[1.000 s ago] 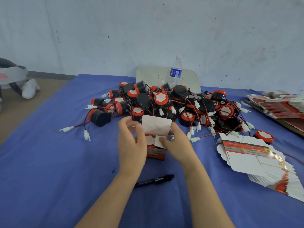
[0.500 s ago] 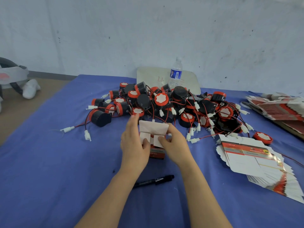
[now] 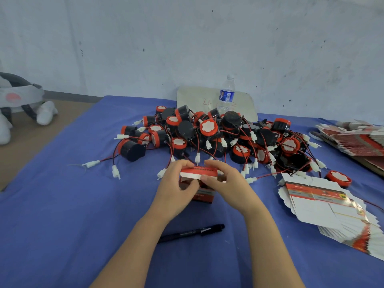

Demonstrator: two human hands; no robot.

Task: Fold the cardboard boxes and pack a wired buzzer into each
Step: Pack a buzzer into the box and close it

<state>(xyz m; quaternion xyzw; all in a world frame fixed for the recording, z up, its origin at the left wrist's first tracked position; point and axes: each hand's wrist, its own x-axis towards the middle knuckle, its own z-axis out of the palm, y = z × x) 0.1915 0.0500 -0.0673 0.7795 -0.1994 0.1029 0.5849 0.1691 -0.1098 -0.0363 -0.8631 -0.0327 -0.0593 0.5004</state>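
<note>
Between both hands' curled fingers [image 3: 188, 166]: cardboard box [image 3: 202, 191], lid flap pinched down.

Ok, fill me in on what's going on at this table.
A person's left hand and right hand grip a small box on the table, its top flap bent over. The buzzers lie heaped behind it, flat boxes to the right, a pen nearer the person.
</note>
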